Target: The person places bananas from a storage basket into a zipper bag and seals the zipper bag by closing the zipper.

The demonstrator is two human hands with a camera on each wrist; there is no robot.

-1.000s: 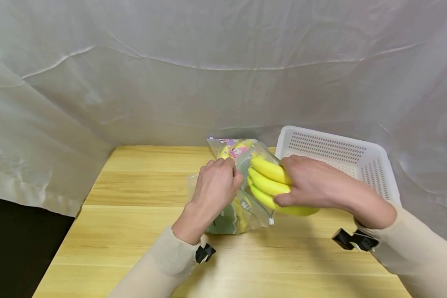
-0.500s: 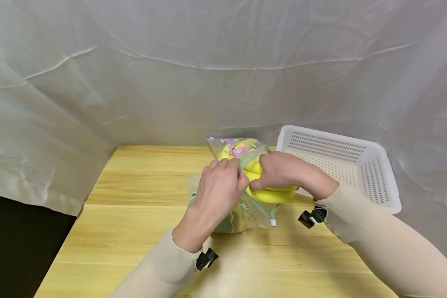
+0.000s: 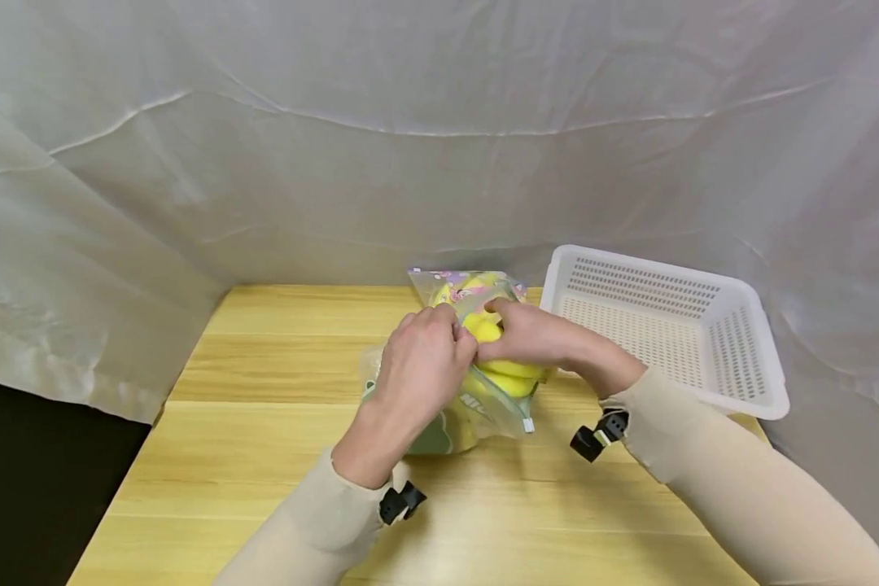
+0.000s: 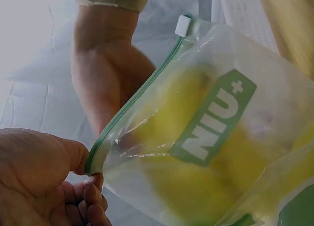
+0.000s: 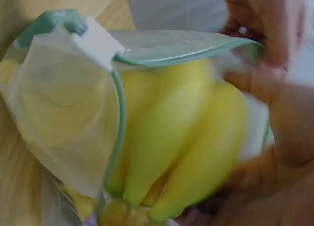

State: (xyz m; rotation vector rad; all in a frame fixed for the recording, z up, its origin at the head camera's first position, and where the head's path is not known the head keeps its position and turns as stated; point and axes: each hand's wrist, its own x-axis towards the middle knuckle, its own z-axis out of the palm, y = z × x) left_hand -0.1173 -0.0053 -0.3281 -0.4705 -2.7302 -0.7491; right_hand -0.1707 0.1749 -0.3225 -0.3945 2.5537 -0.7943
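Note:
A clear zip bag (image 4: 157,179) with a green edge and a green NIU+ label stands open-mouthed at the middle of the table. My left hand (image 3: 421,358) pinches the end of its mouth between thumb and fingers. Inside the mouth is a bunch of yellow bananas (image 5: 181,132), most of it within the bag. My right hand (image 3: 535,338) holds the bunch from the side, thumb and fingers around it, with its fingertips partly hidden. The white zip slider (image 4: 183,25) sits at the other end of the green edge.
Behind the hands, another clear bag (image 3: 428,281) with a pink and purple print holds something yellow. A white perforated basket (image 3: 743,350) stands at the back right. More filled bag lies under my left hand. A grey cloth (image 3: 337,187) hangs behind the wooden table (image 3: 264,456).
My right hand has moved left and carried the bananas from beside the bag into its mouth. My left hand keeps its pinch on the bag's edge, nearly in place.

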